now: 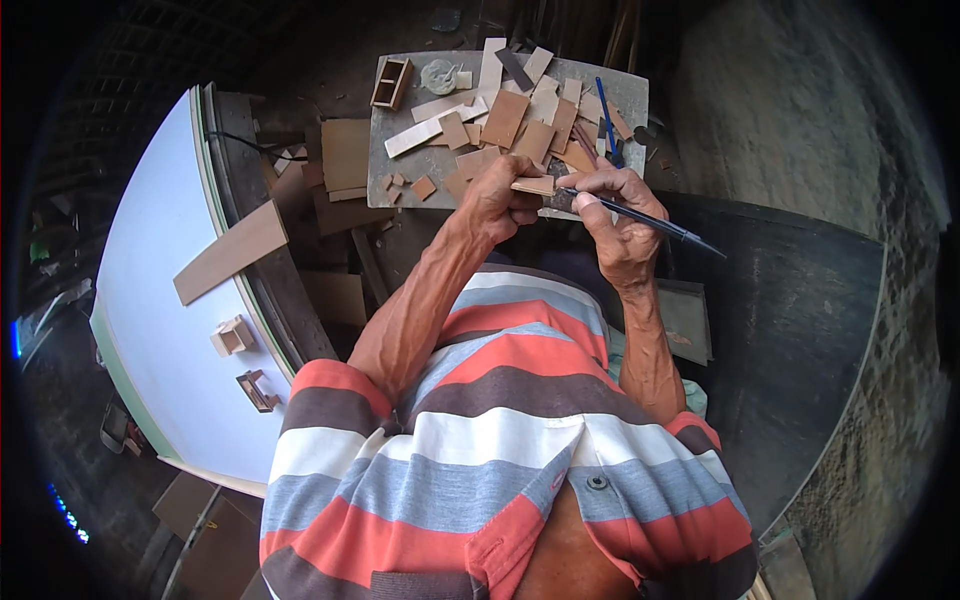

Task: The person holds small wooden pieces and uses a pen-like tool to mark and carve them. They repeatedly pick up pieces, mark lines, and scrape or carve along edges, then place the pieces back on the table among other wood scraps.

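Over the near edge of a low worktable (385,150), my left hand (492,200) has its fingers curled round a small, thin piece of light wood (533,186). My right hand (625,230) grips a slim dark pen-like tool (650,219); one end is close to the wood piece and the other tapers away to the right. Whether that end touches the wood, I cannot tell. Beyond my hands lie many loose flat wood pieces (505,118) in brown and cream tones, overlapping in a pile. A blue pen-like stick (604,112) rests among them on the right.
A small compartmented wooden box (392,83) and a crumpled clear plastic bag (438,76) sit at the table's far left. On a white board (150,260) to my left are a wooden slat (232,253) and two little wooden constructions (232,336). A dark bench (780,300) stands right.
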Demonstrator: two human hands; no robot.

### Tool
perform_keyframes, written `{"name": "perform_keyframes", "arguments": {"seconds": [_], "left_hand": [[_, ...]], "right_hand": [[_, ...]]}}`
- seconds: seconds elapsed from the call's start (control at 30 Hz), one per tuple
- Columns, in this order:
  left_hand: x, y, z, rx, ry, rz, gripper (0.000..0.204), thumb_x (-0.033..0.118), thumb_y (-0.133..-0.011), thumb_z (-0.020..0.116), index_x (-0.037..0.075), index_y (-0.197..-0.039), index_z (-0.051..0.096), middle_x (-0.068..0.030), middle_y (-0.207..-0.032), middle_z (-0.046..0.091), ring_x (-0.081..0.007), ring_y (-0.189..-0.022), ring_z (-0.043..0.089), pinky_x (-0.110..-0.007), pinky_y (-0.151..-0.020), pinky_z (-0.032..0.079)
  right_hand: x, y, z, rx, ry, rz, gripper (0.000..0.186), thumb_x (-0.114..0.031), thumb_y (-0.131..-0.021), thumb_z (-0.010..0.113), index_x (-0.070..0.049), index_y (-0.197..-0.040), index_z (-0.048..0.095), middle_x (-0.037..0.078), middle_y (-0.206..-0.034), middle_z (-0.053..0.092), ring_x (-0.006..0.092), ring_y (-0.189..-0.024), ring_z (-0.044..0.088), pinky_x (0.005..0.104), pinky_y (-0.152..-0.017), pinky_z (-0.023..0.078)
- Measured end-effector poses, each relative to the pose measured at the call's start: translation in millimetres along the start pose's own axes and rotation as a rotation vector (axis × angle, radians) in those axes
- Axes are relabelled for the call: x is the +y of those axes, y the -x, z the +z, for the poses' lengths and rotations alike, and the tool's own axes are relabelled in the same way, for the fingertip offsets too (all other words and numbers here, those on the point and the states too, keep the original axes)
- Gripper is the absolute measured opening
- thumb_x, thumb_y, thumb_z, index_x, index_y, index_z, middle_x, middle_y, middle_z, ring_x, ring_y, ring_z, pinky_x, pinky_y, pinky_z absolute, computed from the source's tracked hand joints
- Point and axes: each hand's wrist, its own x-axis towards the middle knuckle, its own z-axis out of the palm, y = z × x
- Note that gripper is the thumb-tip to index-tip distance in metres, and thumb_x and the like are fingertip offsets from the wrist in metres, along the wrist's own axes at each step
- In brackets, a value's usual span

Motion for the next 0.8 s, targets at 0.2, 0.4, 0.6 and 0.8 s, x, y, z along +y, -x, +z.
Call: {"name": "perform_keyframes", "arguments": {"seconds": [0.2,0.4,0.6,0.8], "left_hand": [[-4,-3,-1,0.123,-0.12,-0.017,0.004,0.009,-0.08,0.054,0.007,-0.077,0.053,-0.0007,-0.061,0.044,-0.0092,-0.043,0.035,-0.027,-0.041,0.022],[-5,-5,1,0.197,-0.189,-0.017,0.005,0.009,-0.077,0.055,0.005,-0.078,0.056,-0.0063,-0.066,0.051,-0.0142,-0.048,0.042,-0.031,-0.045,0.028],[-7,-11,-6,0.184,-0.214,-0.02,0.006,0.01,-0.077,0.056,0.004,-0.079,0.056,-0.008,-0.067,0.052,-0.0159,-0.051,0.044,-0.033,-0.047,0.03],[-7,-10,-4,0.202,-0.212,-0.01,0.006,0.011,-0.078,0.055,0.004,-0.079,0.056,-0.0082,-0.067,0.053,-0.0159,-0.051,0.043,-0.032,-0.046,0.029]], "right_hand": [[0,0,-5,-0.114,0.04,0.035,0.007,-0.002,-0.082,0.064,0.001,-0.089,0.065,0.009,-0.087,0.071,0.0115,-0.074,0.065,0.0261,-0.07,0.053],[2,-1,-6,-0.157,0.085,0.05,0.006,-0.002,-0.082,0.063,0.001,-0.087,0.066,0.008,-0.084,0.07,0.0108,-0.072,0.065,0.0257,-0.068,0.053],[3,-1,-4,-0.175,0.096,0.057,0.006,-0.001,-0.081,0.063,0.001,-0.087,0.065,0.009,-0.086,0.071,0.0119,-0.075,0.066,0.0265,-0.07,0.054],[5,0,-3,-0.192,0.088,0.076,0.006,-0.001,-0.081,0.063,0.001,-0.086,0.064,0.011,-0.089,0.072,0.0151,-0.081,0.069,0.0293,-0.077,0.055]]}}
